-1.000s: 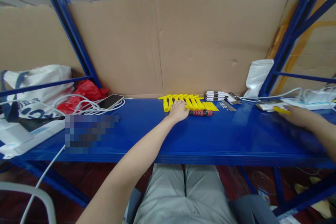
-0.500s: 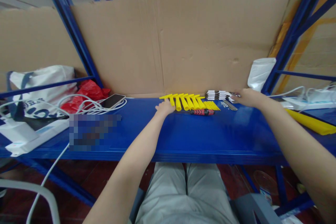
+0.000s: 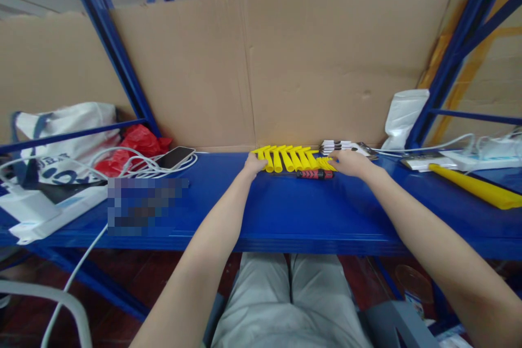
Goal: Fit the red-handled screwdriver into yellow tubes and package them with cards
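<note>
1. Far to the left on the blue counter (image 3: pixel 285 217) lie a white bag (image 3: pixel 61 136), a red plastic bag (image 3: pixel 132 144) and a phone (image 3: pixel 176 157) resting on a tangle of white cable (image 3: pixel 122 166), all well apart from either hand.

2. Left hand (image 3: pixel 253 163): it rests at the left end of the row of yellow pieces (image 3: pixel 291 157), fingers curled against the outermost piece. Whether it actually grips that piece or only presses on it I cannot tell.

3. Each yellow piece has its long axis running away from the person toward the cardboard backing (image 3: pixel 253 65), and the pieces sit side by side (so the row itself runs left to right, between the two hands).

4. A red-and-black screwdriver (image 3: pixel 315 174) lies just in front of the row, its long axis left to right, crosswise to the yellow pieces; it sits closer to the right hand than to the left.

5. Right hand (image 3: pixel 351 163): palm down at the right end of the row, fingers loosely spread and touching the last thin yellow pieces, closed on nothing that I can see. A stack of small white boxes (image 3: pixel 336 145) sits just behind it.

6. Farther right lies a long yellow bar (image 3: pixel 473 187), well apart from both hands.
</note>
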A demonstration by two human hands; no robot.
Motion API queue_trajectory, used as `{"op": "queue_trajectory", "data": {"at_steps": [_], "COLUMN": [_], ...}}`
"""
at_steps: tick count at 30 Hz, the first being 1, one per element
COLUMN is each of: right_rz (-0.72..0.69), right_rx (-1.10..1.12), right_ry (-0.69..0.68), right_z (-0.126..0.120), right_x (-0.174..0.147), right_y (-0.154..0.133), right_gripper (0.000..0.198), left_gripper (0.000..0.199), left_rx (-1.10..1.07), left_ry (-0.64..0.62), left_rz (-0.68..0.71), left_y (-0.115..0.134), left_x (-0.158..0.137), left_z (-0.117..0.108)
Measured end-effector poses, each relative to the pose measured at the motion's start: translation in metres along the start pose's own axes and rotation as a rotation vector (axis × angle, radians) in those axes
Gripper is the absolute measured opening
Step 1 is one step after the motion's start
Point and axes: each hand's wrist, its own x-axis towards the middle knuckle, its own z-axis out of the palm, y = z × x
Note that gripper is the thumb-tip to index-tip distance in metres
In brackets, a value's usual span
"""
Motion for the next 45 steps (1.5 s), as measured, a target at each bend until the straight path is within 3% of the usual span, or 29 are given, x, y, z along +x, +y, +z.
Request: {"op": "queue_trajectory", "data": {"at_steps": [5,12,16,20,25,31,34,38,45], "right_rz": [-0.029,-0.064,-0.03,0.034,0.201,0.271,0.287,0.281,0.07], "right_rx": [0.057,0.131,0.264,0.508,0.799,1.485,1.654,1.611,1.336], "right_ry": [0.01,0.036,0.107,0.199,0.408,0.35,0.338,0.319,0.175], "right_z": [0.006,0.009,0.011,0.016,0.018,0.005,0.001,0.001,0.006], "right_x": [-0.003,-0.003,-0.001,0.003,0.011,0.005,0.001,0.0,-0.002], "right_y": [0.003,-0.004,-0.006,-0.001,0.008,0.002,-0.001,-0.005,-0.025], "right_gripper": [0.036,0.039,0.046,0.059,0.068,0.03,0.014,0.016,0.021], "left_gripper": [0.018,0.029,0.039,0.055,0.059,0.068,0.068,0.063,0.047], "left_rx": [-0.162,-0.267,-0.114,0.117,0.24,0.404,0.506,0.674,0.82], "left_ry": [-0.04,-0.009,-0.003,-0.146,-0.308,-0.398,-0.386,-0.34,-0.232], "left_rz": [-0.132,-0.101,0.191,0.679,0.864,0.908,0.852,0.788,0.737], "left_y": [0.008,0.026,0.034,0.032,0.031,0.038,0.041,0.041,0.04], "left_x": [0.0,-0.009,-0.024,-0.043,-0.067,-0.085,-0.088,-0.087,-0.079], "left_z": [-0.004,-0.005,0.002,0.014,0.032,0.036,0.032,0.03,0.03]}}
